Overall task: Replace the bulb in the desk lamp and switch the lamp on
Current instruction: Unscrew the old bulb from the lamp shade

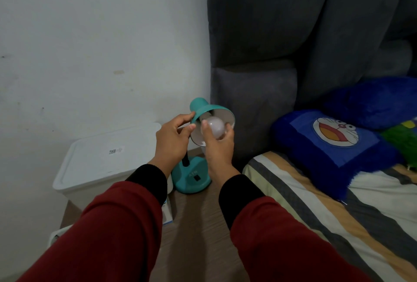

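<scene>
A teal desk lamp stands on a wooden bedside surface, its base (191,178) carrying a black switch. Its shade (203,106) is tilted toward me with the white inside showing. My left hand (173,139) pinches the shade's left rim. My right hand (217,146) wraps around a white round bulb (215,127) that sits in the mouth of the shade. The bulb's screw end and the socket are hidden. The lamp is unlit.
A white lidded plastic box (101,159) stands left of the lamp against the white wall. A small box (168,213) lies under my left sleeve. On the right are a bed with a striped sheet (316,214), a blue cartoon pillow (334,144) and a grey padded headboard (259,101).
</scene>
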